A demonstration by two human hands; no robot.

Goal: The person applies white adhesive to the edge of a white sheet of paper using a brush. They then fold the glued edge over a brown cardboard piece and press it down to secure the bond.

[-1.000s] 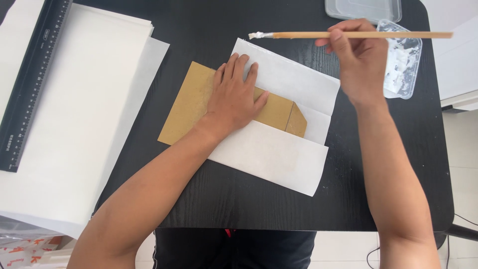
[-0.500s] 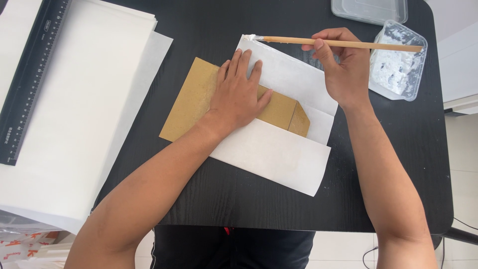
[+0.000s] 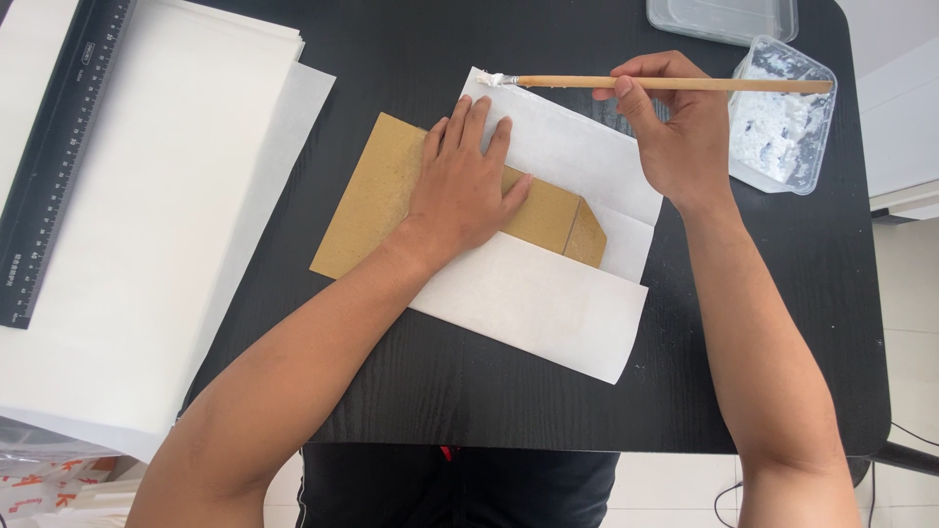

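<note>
Head view: two hands at a folded white sheet and a brown card on a black bench.

The left hand [image 3: 468, 181] lies flat, fingers spread and gripping nothing, pressing the brown card [image 3: 377, 200] where it sits tucked into the folded white sheet [image 3: 548, 293] at mid-bench. The right hand [image 3: 675, 132] is closed in a pinch around the wooden brush [image 3: 675, 84], which lies level, pointing left. Its white-coated tip meets the far left corner of the sheet, just beyond the left hand's fingertips. Right of the right hand, near the bench's right edge, stands a clear tub of white paste [image 3: 782, 122], with a second clear container [image 3: 722, 18] beyond it. A stack of white paper [image 3: 147, 225] and a black ruler [image 3: 54, 156] lie at the left.
</note>
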